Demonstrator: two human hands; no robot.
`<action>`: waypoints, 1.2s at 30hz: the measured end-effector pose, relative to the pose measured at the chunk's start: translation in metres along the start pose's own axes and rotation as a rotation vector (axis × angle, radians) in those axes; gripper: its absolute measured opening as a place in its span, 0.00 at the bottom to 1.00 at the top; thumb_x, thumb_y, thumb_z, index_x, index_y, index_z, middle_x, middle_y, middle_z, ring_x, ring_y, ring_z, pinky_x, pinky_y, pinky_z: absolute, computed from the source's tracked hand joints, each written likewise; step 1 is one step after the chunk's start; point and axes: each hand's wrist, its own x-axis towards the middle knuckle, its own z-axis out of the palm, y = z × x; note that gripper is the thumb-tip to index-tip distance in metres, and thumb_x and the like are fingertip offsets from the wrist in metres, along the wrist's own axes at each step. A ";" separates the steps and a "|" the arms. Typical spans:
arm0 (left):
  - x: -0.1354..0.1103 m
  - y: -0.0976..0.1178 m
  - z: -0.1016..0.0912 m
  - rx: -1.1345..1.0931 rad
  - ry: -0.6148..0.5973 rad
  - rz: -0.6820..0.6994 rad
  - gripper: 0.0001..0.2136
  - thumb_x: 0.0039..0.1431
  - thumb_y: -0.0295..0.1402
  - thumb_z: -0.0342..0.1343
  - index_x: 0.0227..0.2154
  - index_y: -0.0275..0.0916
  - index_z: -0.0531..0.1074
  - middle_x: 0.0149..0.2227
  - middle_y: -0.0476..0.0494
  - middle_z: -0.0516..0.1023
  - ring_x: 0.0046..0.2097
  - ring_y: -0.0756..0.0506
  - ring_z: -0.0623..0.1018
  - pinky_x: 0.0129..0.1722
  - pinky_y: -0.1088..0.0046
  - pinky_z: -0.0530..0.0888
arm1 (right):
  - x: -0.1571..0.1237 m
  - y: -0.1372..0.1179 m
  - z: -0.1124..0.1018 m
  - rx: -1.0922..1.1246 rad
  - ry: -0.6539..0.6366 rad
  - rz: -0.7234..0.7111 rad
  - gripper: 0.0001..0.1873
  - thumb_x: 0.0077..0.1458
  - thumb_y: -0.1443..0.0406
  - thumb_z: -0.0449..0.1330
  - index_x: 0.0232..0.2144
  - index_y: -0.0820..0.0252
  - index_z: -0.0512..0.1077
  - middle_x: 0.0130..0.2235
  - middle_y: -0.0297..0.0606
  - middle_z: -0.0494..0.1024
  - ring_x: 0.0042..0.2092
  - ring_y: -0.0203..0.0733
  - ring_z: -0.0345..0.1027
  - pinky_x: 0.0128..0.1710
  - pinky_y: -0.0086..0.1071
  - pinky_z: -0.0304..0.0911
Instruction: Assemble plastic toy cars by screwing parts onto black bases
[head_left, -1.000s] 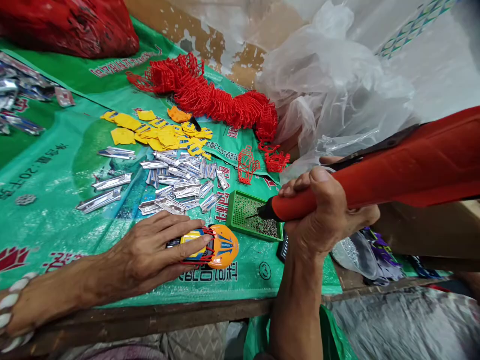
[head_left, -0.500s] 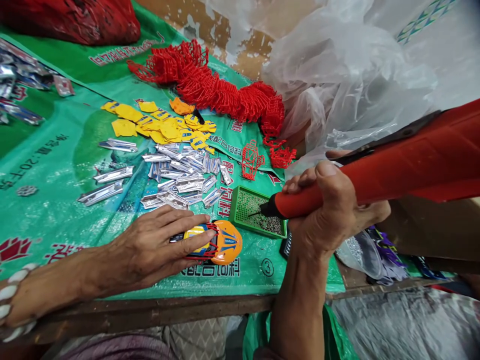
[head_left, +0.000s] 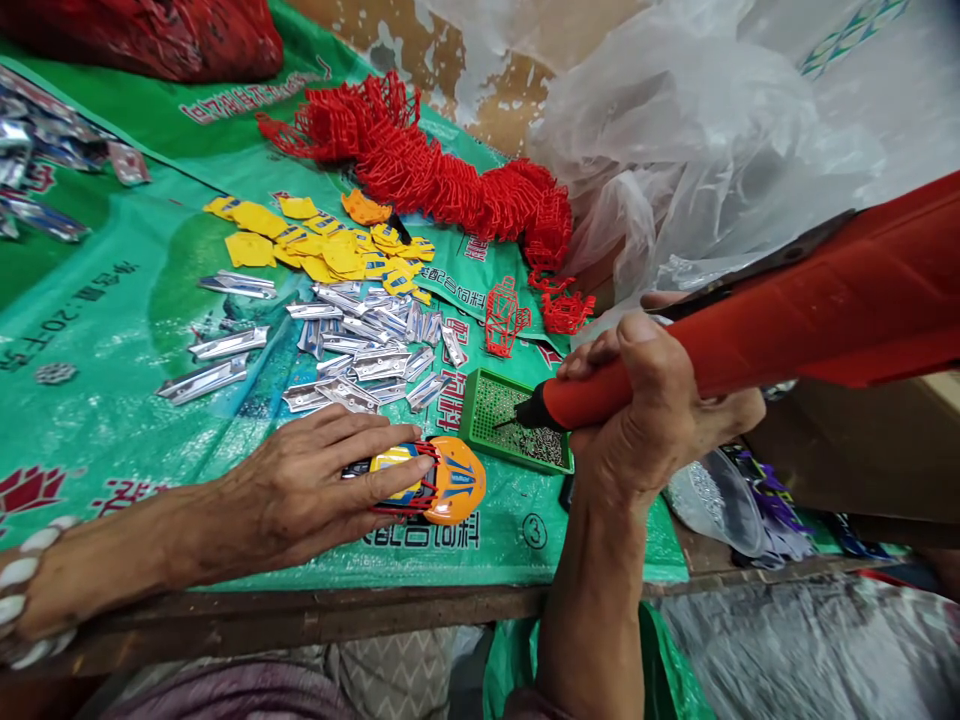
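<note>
My left hand (head_left: 315, 490) lies over an orange toy car (head_left: 431, 482) with a red cage part and a yellow and blue top, fingers pressing it down on the green woven sheet (head_left: 112, 400). My right hand (head_left: 652, 420) is wrapped round a red electric screwdriver (head_left: 750, 345). Its dark tip (head_left: 506, 421) points down into a small green tray (head_left: 510, 432) holding tiny screws, just right of the car.
Shiny silver parts (head_left: 352, 350), yellow parts (head_left: 330, 245) and a heap of red cage parts (head_left: 450, 185) lie behind the hands. A big clear plastic bag (head_left: 690, 160) stands at the right. A red bag (head_left: 150, 35) sits at top left. The wooden table edge (head_left: 300, 620) runs near me.
The view shifted slightly. The screwdriver tip stays at the green tray, moving a little within it. My left hand keeps pressing on the toy car.
</note>
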 end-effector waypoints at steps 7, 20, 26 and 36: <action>-0.003 0.000 0.002 -0.027 -0.013 -0.017 0.13 0.71 0.33 0.47 0.54 0.38 0.69 0.54 0.35 0.78 0.49 0.40 0.78 0.49 0.58 0.77 | -0.005 -0.008 0.002 0.041 0.036 0.016 0.05 0.47 0.66 0.66 0.30 0.55 0.75 0.20 0.24 0.69 0.17 0.33 0.62 0.14 0.29 0.61; -0.001 -0.001 0.001 0.013 -0.003 0.014 0.13 0.73 0.35 0.45 0.52 0.37 0.69 0.53 0.35 0.78 0.49 0.42 0.78 0.49 0.62 0.77 | -0.001 -0.006 -0.002 0.021 0.024 -0.038 0.06 0.47 0.66 0.67 0.30 0.57 0.74 0.19 0.25 0.69 0.17 0.35 0.63 0.15 0.30 0.61; 0.001 -0.001 -0.002 0.022 -0.009 0.031 0.12 0.72 0.34 0.45 0.52 0.38 0.69 0.51 0.35 0.79 0.48 0.42 0.79 0.48 0.63 0.77 | 0.001 -0.004 -0.002 0.038 0.034 -0.024 0.05 0.45 0.67 0.66 0.28 0.57 0.74 0.20 0.26 0.69 0.17 0.34 0.62 0.14 0.30 0.60; -0.009 0.000 0.006 -0.052 -0.033 -0.051 0.14 0.71 0.34 0.49 0.56 0.39 0.68 0.53 0.33 0.74 0.49 0.39 0.76 0.48 0.60 0.75 | 0.000 -0.003 -0.001 0.053 0.039 -0.027 0.06 0.45 0.66 0.68 0.28 0.58 0.74 0.19 0.25 0.69 0.16 0.34 0.62 0.14 0.30 0.61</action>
